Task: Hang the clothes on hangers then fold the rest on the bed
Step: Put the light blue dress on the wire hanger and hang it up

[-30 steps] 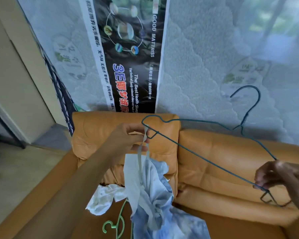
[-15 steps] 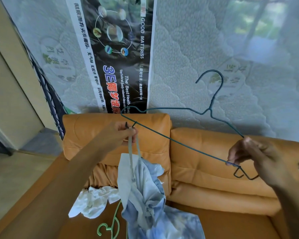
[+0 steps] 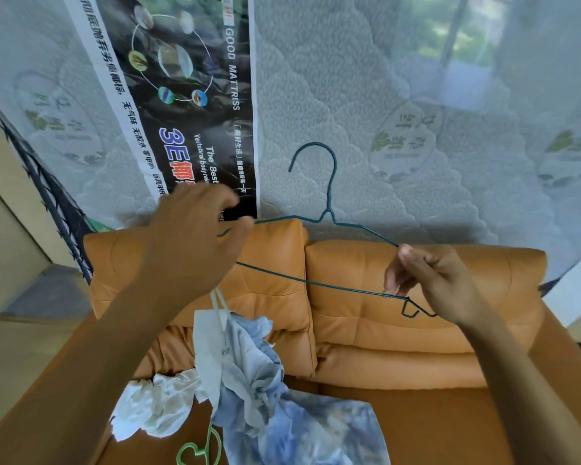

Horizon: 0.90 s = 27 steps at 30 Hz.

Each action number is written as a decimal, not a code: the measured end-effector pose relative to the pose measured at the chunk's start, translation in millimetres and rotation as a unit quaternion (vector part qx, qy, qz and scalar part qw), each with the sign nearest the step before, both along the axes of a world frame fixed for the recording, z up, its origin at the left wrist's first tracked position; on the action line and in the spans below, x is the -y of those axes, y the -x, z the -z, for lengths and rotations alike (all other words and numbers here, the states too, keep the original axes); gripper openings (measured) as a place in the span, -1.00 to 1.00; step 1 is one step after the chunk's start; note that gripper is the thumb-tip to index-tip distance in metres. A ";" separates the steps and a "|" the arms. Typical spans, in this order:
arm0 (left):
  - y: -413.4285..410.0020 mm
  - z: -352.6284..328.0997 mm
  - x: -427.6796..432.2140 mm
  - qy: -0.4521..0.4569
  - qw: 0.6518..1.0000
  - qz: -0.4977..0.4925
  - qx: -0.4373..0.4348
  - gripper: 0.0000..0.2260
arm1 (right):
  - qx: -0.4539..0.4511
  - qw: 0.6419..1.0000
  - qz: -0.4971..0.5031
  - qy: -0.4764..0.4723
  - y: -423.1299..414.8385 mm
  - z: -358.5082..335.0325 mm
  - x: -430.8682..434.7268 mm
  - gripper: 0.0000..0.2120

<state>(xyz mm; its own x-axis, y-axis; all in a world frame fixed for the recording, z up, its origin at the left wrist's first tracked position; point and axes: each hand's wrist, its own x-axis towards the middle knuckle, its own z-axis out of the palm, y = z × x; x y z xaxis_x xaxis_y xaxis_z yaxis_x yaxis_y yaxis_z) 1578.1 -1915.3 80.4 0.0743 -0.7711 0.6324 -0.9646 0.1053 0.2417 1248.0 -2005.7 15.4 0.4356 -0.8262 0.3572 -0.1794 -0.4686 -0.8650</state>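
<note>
A dark green wire hanger (image 3: 327,203) is held level in front of me, hook pointing up. My right hand (image 3: 430,280) pinches its right end by the small notch. My left hand (image 3: 195,236) grips the hanger's left end together with a thin pale strap of a blue-and-white patterned garment (image 3: 265,380). The garment hangs down from that hand onto the sofa seat. How the strap sits on the wire is hidden behind my fingers.
An orange leather sofa (image 3: 366,273) fills the lower view. A crumpled white cloth (image 3: 155,404) and a light green plastic hanger (image 3: 198,451) lie on its seat at the left. A plastic-wrapped mattress (image 3: 366,95) leans upright behind the sofa.
The hanger has swung from tilted to level, hook now upright. My right hand rose and moved left; my left hand lifted the strap up to the hanger's left end.
</note>
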 end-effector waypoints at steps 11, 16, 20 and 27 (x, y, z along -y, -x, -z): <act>23.4 -4.6 69.0 -0.101 0.975 0.188 0.066 -0.46 | 0.070 0.959 0.212 0.172 16.1 22.7 22.6 -0.65; 32.7 -26.3 65.1 -0.113 0.968 0.199 0.099 -0.46 | 0.183 0.894 0.393 -0.115 -6.4 141.0 15.8 -0.77; 47.4 -41.4 60.2 -0.115 0.958 0.231 0.128 -0.49 | -0.017 0.915 0.148 -0.376 -81.6 238.0 -12.9 -0.35; 43.2 -61.1 51.4 -0.103 0.958 0.228 0.138 -0.49 | -0.094 0.892 0.024 -0.441 -115.6 312.4 -48.6 -0.46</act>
<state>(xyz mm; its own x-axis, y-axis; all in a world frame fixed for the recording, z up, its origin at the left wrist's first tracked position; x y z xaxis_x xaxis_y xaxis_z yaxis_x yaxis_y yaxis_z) 1534.9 -1966.8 141.4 -0.4486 -0.7943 0.4097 -0.8596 0.5089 0.0455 1363.6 -1957.1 -297.0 0.3750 -0.7697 -0.5166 -0.3626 0.3911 -0.8459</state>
